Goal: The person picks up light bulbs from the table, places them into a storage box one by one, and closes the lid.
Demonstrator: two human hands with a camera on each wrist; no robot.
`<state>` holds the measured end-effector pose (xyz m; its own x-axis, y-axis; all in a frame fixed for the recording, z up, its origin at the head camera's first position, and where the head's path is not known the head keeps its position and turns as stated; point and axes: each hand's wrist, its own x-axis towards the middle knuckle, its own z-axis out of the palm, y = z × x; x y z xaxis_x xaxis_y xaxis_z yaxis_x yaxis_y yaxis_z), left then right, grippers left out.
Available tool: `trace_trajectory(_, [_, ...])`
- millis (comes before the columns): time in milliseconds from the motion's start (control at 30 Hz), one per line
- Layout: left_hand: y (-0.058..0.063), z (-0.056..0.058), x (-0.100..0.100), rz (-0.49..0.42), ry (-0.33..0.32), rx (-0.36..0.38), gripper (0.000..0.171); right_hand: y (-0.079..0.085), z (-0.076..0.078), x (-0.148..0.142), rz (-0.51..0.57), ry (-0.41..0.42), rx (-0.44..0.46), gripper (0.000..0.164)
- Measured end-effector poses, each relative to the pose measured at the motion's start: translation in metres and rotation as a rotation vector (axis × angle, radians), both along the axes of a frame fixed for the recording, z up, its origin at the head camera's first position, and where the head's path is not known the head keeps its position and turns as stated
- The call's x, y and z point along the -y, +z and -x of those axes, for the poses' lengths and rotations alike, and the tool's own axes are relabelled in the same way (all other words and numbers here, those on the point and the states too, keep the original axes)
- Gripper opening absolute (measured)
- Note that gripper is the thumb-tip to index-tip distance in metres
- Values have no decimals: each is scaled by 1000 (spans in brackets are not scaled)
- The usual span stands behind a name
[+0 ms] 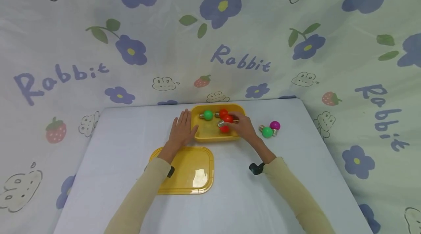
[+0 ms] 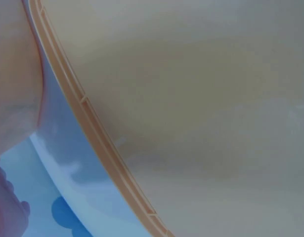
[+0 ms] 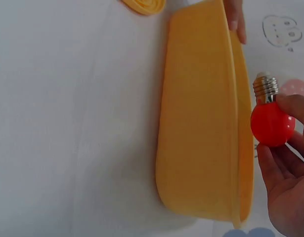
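Observation:
Over the yellow bin, my right hand pinches a red light bulb between thumb and fingers, its metal screw base uncovered. In the head view that bulb hides part of what lies below it. Inside the bin are a green bulb on the left and a red bulb at the back; another red bulb shows under the held one. My left hand rests at the bin's left side with its fingers straight. The left wrist view holds mostly the yellow lid, very close.
Right of the bin, a green bulb and a magenta bulb lie side by side on the white table. The yellow lid lies flat in front of the bin, partly under the left forearm. A patterned cloth hangs behind the table.

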<state>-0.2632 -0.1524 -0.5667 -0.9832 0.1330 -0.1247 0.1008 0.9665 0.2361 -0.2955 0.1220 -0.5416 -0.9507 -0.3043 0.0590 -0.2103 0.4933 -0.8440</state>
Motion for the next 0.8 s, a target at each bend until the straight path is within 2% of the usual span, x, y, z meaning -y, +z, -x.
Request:
trace_trajectory(133, [0,0,0,2,1,-1,77,-4,3,13,15,19,-17,49])
trace_trajectory(367, [2,-1,0,-3,0,-6,78,-10,9,27,-131,7,-126,49])
trace_trajectory(600, [5,-2,-2,0,2,0,78,-19,14,34,-224,-5,-119,48])
trace_trajectory(800, [4,-2,-2,-1,2,-3,78,-23,19,38,-244,44,-122,47])
